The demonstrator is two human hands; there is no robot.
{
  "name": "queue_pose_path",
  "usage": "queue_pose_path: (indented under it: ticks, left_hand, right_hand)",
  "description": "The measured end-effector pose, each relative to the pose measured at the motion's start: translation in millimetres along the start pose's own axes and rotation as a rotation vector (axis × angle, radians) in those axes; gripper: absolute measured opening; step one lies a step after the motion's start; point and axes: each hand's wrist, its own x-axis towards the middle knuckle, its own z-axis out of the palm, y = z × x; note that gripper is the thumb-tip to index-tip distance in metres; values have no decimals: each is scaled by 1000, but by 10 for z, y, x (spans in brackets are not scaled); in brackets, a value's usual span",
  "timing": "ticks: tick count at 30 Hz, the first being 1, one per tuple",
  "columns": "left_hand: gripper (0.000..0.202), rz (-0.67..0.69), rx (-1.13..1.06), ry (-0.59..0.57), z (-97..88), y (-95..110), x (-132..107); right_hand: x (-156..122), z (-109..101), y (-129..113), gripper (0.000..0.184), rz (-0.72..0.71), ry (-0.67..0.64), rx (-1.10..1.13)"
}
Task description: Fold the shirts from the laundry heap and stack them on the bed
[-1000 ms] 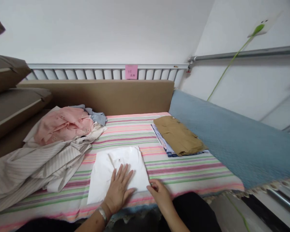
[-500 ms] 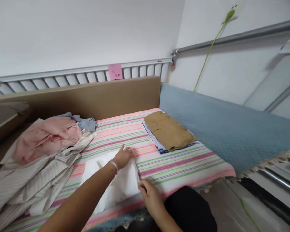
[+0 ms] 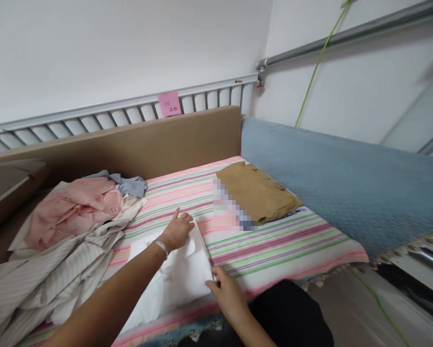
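A white garment (image 3: 190, 277), folded into a rough rectangle, lies in front of me on the striped bed sheet (image 3: 267, 255). At its far right corner is my left hand (image 3: 176, 233), a band round the wrist, with the fingertips closed on the cloth. Some fingers stick out to the far side. My right hand (image 3: 228, 291) pinches the near right edge of the garment between thumb and fingers. Beyond it lies a stack of folded clothes with brown trousers (image 3: 257, 190) on top; part of the stack is pixelated.
At the left is a loose heap with a pink garment (image 3: 73, 209), a striped garment (image 3: 57, 279) and a light blue cloth (image 3: 131, 184). A brown board (image 3: 147, 144) borders the back, and a blue padded cover (image 3: 328, 178) the right. A box (image 3: 14, 183) stands far left.
My left hand has shifted slightly left along the garment's far edge, and a flap shows beside it. My right hand keeps to the near right edge. The camera view has turned a little.
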Motion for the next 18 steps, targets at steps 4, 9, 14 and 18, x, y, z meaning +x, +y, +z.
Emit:
queue_pose_path:
  ticks: [4, 9, 14, 18]
  left_hand:
    - [53, -167, -76, 98, 105, 231, -161]
    - [51, -380, -217, 271, 405, 639, -891]
    - [37, -910, -649, 620, 568, 369, -1815]
    - [30, -1374, -1077, 629, 511, -128, -2232]
  right_hand:
    - [45, -11, 10, 13, 7, -35, -90]
    - [-4, -57, 88, 26, -186, 82, -171]
    - [-20, 24, -130, 37, -727, 262, -255]
    - [90, 285, -355, 48, -843, 195, -391]
